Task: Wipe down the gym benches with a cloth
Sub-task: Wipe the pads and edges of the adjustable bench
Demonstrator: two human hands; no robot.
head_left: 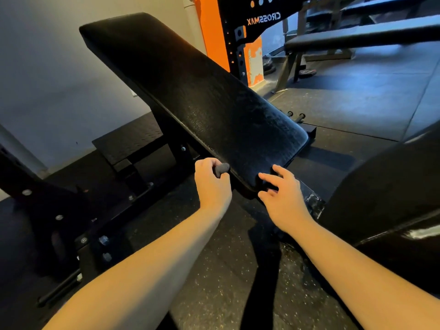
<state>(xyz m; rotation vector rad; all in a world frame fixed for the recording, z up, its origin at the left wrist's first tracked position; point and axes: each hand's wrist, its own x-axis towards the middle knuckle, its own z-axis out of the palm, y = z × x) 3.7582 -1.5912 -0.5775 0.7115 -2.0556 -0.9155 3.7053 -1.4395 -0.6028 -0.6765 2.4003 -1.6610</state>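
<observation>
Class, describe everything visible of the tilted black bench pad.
The bench pad is long, black and padded, with rounded corners; its textured vinyl-like cover looks greyish near the low end. It slopes up towards the wall on a black metal frame. Fingers of the right hand touch its near end; the left hand holds a small dark object beside its edge.

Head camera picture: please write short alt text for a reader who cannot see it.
Two bare hands work at the lower end of a tilted black bench pad: the left hand grips a small dark knob at its edge, the right hand reaches its end with spread fingers. A flat bench and an orange pillar stand behind.
</observation>
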